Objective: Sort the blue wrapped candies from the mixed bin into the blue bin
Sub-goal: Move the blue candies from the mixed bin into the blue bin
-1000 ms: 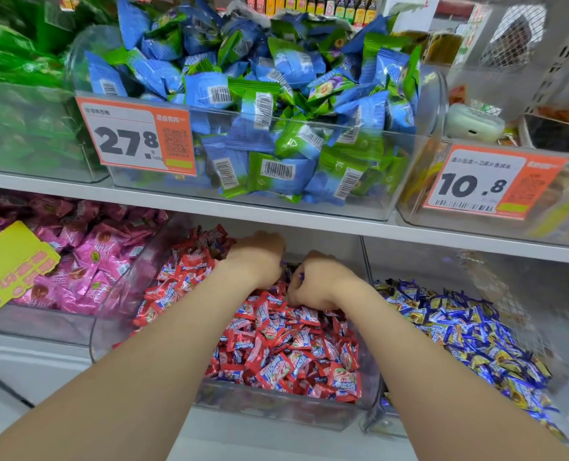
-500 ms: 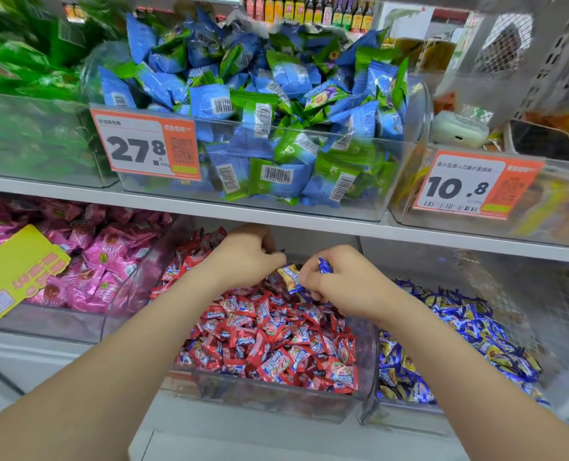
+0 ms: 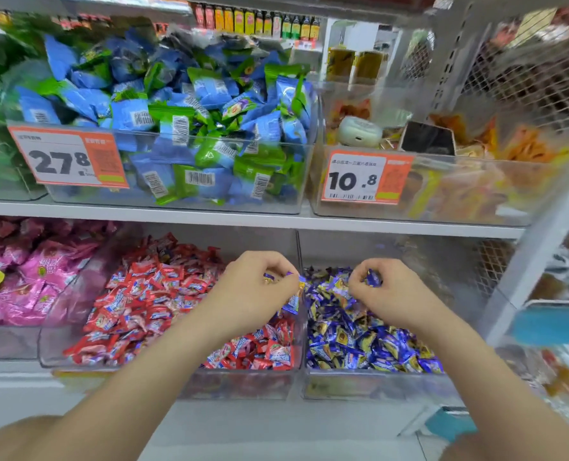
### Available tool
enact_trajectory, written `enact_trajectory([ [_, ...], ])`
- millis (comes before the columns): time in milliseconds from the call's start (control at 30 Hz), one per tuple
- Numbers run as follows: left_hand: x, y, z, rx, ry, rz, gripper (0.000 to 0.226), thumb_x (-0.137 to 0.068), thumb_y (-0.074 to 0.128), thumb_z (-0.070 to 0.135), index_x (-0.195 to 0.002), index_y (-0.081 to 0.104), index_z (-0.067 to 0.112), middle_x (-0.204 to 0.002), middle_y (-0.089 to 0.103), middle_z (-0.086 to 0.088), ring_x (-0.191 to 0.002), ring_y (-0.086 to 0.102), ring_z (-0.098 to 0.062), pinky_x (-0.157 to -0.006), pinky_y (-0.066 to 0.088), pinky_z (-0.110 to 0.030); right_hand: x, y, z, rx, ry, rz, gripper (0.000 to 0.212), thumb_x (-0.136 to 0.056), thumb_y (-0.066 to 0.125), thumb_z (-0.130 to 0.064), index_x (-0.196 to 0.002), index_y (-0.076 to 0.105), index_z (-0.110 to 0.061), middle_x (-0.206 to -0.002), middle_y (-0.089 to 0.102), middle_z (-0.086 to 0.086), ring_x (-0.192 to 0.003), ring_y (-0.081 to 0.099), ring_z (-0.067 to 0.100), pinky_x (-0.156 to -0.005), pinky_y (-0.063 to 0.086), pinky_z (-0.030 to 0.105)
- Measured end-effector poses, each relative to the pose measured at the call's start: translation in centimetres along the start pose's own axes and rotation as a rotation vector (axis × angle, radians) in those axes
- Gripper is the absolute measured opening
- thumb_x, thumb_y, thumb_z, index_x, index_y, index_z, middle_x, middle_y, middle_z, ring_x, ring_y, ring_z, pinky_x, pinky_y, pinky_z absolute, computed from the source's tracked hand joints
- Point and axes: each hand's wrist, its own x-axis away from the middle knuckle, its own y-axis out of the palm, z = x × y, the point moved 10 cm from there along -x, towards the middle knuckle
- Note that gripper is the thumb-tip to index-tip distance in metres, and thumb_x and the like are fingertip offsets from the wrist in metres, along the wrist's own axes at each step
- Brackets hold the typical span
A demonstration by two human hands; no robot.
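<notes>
Above the divider wall between mixed bin and blue bin, open air lets a hand cross — capped overhead by the white shelf board; either side of it, candy heaps fill the floors.

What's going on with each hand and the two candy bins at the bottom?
Mixed bin: heaped with red candies.
Blue bin: partly full.
Left hand: holds blue candies over the mixed bin.
Right hand: pinches a blue candy over the blue bin.
</notes>
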Motion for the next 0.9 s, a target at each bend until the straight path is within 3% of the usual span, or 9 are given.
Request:
enact_trajectory([
  [133, -1.2, 3.8, 4.3, -0.137, 0.151, 0.048, 0.013, -0.094, 0.066, 0.032, -0.084, 0.071, 0.028, -0.074, 0.068, 0.019, -0.059, 0.061, -0.007, -0.061, 0.047, -0.018, -0.2, -1.0, 2.6, 0.14, -0.113, -0.027, 0.037, -0.087, 0.076, -0.03, -0.122, 0.067, -0.038, -0.113, 0.069, -0.009, -0.093, 0.069, -0.001, -0.079, 0.053, 0.02],
  [233, -3.1, 7.3, 5.8, -0.211, 0.212, 0.055, 0.012, -0.094, 0.066, 0.041, -0.091, 0.069, 0.03, -0.079, 0.07, 0.01, -0.068, 0.063, -0.008, -0.073, 0.049, -0.029, 0.0, -1.4, 4.3, 0.154, -0.149, -0.096, 0.065, -0.081, 0.071, -0.021, -0.142, 0.055, -0.038, -0.136, 0.062, -0.009, -0.098, 0.062, -0.006, -0.081, 0.046, 0.014],
  [367, -4.9, 12.0, 4.3, -0.245, 0.13, -0.138, 0.052, -0.095, 0.057, 0.062, -0.135, 0.054, 0.029, -0.126, 0.054, 0.004, -0.119, 0.053, -0.015, -0.103, 0.042, -0.031, -0.1, -0.9, 5.4, 0.119, -0.157, -0.113, 0.06, -0.09, 0.06, -0.012, -0.146, 0.052, -0.031, -0.13, 0.062, -0.006, -0.073, 0.064, 0.0, -0.068, 0.049, 0.016],
  [433, -4.8, 12.0, 4.2, -0.287, 0.154, -0.132, 0.043, -0.105, 0.047, 0.047, -0.141, 0.053, 0.023, -0.132, 0.054, -0.002, -0.129, 0.05, -0.02, -0.108, 0.037, -0.03, -0.3, 0.2, 4.9, 0.201, -0.228, -0.084, 0.059, -0.094, 0.051, -0.026, -0.153, 0.047, -0.025, -0.142, 0.057, -0.001, -0.116, 0.061, 0.008, -0.099, 0.047, 0.024],
  [500, -3.9, 10.4, 5.1, -0.413, 0.279, -0.041, 0.029, -0.106, 0.043, 0.029, -0.128, 0.061, 0.025, -0.122, 0.06, 0.002, -0.121, 0.055, -0.021, -0.105, 0.042, -0.035, -0.3, 2.4, 4.2, 0.364, -0.298, -0.09, 0.07, -0.094, 0.032, -0.048, -0.16, 0.034, -0.027, -0.158, 0.043, 0.006, -0.147, 0.036, 0.031, -0.121, 0.031, 0.047],
  [567, -2.5, 9.0, 5.4, -0.577, 0.37, 0.02, 0.028, -0.1, 0.041, 0.023, -0.115, 0.064, 0.03, -0.114, 0.06, 0.007, -0.111, 0.054, -0.022, -0.098, 0.047, -0.043, 0.2, 5.8, 3.5, 0.495, -0.311, -0.182, 0.075, -0.093, 0.017, -0.071, -0.162, 0.019, -0.042, -0.172, 0.016, -0.001, -0.157, 0.012, 0.036, -0.124, 0.019, 0.063],
  [667, -1.3, 6.9, 3.3, -0.595, 0.352, 0.062, 0.026, -0.093, 0.042, 0.024, -0.108, 0.063, 0.03, -0.113, 0.053, 0.007, -0.107, 0.046, -0.024, -0.095, 0.046, -0.046, 0.4, 9.9, 2.6, 0.577, -0.355, -0.36, 0.067, -0.102, 0.037, -0.069, -0.162, 0.014, -0.05, -0.175, -0.01, -0.015, -0.161, -0.011, 0.035, -0.124, 0.006, 0.071],
  [800, -0.8, 4.7, 1.5, -0.582, 0.314, 0.051, 0.002, -0.1, 0.054, 0.035, -0.101, 0.054, 0.033, -0.103, 0.045, 0.009, -0.097, 0.05, -0.02, -0.087, 0.048, -0.044, -2.4, 8.2, 4.3, 0.684, -0.26, -0.34, 0.06, -0.106, 0.041, -0.061, -0.16, 0.018, -0.053, -0.175, 0.005, -0.008, -0.162, -0.002, 0.027, -0.125, 0.013, 0.067],
  [900, 0.1, 2.8, 1.2, -0.578, 0.322, 0.069, 0.012, -0.103, 0.047, 0.046, -0.098, 0.049, 0.036, -0.093, 0.051, 0.013, -0.089, 0.056, -0.015, -0.079, 0.05, -0.042, -2.5, 6.8, 4.0, 0.707, -0.16, -0.258, 0.06, -0.108, 0.046, -0.052, -0.161, 0.019, -0.05, -0.17, 0.022, 0.007, -0.16, 0.009, 0.033, -0.123, 0.014, 0.066],
])
